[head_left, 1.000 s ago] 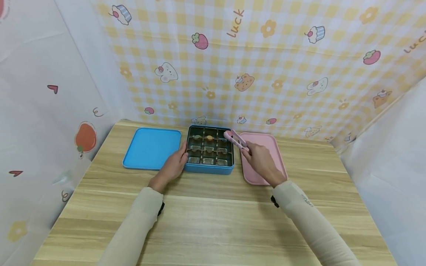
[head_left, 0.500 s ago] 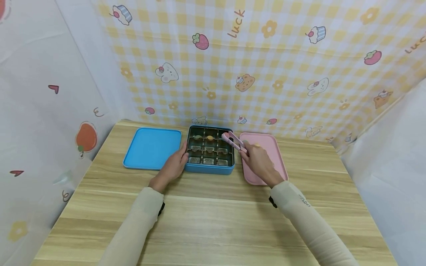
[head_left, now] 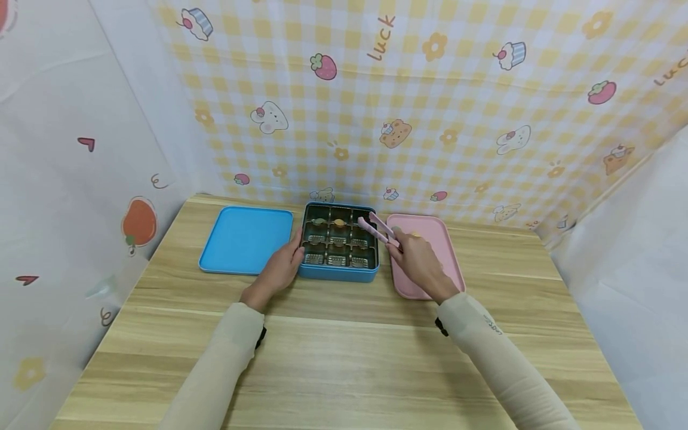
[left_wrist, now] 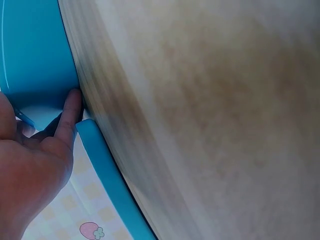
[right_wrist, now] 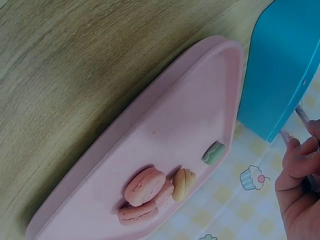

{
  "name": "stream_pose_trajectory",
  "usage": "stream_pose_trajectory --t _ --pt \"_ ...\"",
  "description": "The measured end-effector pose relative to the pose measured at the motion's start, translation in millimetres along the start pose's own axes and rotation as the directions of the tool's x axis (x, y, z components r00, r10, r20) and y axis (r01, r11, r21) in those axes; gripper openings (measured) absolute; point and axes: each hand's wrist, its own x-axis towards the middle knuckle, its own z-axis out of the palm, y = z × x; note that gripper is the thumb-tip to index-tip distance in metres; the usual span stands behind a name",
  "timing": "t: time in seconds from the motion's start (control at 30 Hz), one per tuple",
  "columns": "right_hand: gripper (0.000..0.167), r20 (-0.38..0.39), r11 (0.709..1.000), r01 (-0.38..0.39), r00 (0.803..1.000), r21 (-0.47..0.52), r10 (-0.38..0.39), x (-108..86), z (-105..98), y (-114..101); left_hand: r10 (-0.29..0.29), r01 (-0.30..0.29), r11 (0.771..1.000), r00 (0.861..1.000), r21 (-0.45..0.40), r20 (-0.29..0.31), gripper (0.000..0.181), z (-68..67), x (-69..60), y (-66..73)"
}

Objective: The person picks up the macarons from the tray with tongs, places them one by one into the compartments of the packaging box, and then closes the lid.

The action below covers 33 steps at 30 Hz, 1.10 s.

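My right hand [head_left: 419, 260] grips pink tongs [head_left: 378, 232] over the back right compartment of the blue box [head_left: 338, 273]. The tongs' tips stand apart, with nothing seen between them. Inside the box, a divided insert holds a green macaron [head_left: 319, 221] at back left and an orange macaron [head_left: 339, 223] at back middle. What lies in the back right compartment is too dark to tell. My left hand [head_left: 280, 266] rests against the box's left side, its fingers extended along the wall; in the left wrist view, one finger touches the box [left_wrist: 37, 50] near its lower corner.
Right of the box lies a pink tray [head_left: 430, 286], partly under my right hand. On it are pink macarons [right_wrist: 145, 186], a beige macaron [right_wrist: 184, 184] and a green macaron [right_wrist: 215, 153]. A blue lid [head_left: 247, 239] lies left of the box. A patterned cloth [head_left: 344, 119] hangs behind.
The pinkish thing between the tongs' tips is no longer visible there, and the tips have spread apart. The right hand shifted slightly left earlier; the left hand stays against the box.
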Motion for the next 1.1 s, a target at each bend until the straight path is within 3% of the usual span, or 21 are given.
stream_pose_trajectory --t 0.47,1.1 --pt "0.025 -0.076 0.999 -0.017 0.997 0.031 0.019 -6.4 -13 24 -0.005 0.005 1.000 1.000 -0.003 0.013 0.057 -0.3 -0.1 1.0" --pt "0.023 0.053 0.991 -0.132 0.990 -0.025 0.133 -25.8 -11 58 -0.008 0.009 1.000 1.000 -0.006 0.012 0.058 1.0 -0.1 -1.2"
